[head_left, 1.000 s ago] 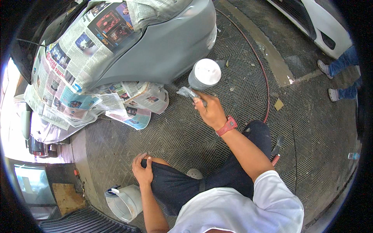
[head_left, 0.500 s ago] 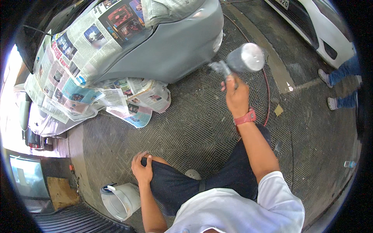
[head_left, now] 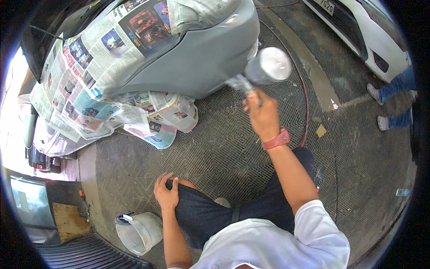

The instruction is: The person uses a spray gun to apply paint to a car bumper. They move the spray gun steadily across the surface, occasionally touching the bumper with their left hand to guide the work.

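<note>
My right hand is wrapped round the handle of a paint spray gun, whose large metal cup stands up on the right. The gun's front end points left and is smeared by motion. Just beyond it is the lower edge of a grey car body panel, and I cannot tell how wide the gap is. Newspaper sheets cover the car around the panel and the wheel below it. On my left knee rests my left hand, fingers laid flat and holding nothing.
A red hose trails over the ribbed floor mat at right. To my left stands a white bucket. A white car and a person's legs in jeans are at the far right. A yellow square scrap lies nearby.
My right hand has carried the spray gun to the left, closer to the grey panel's lower edge. My left hand stays on the knee.
</note>
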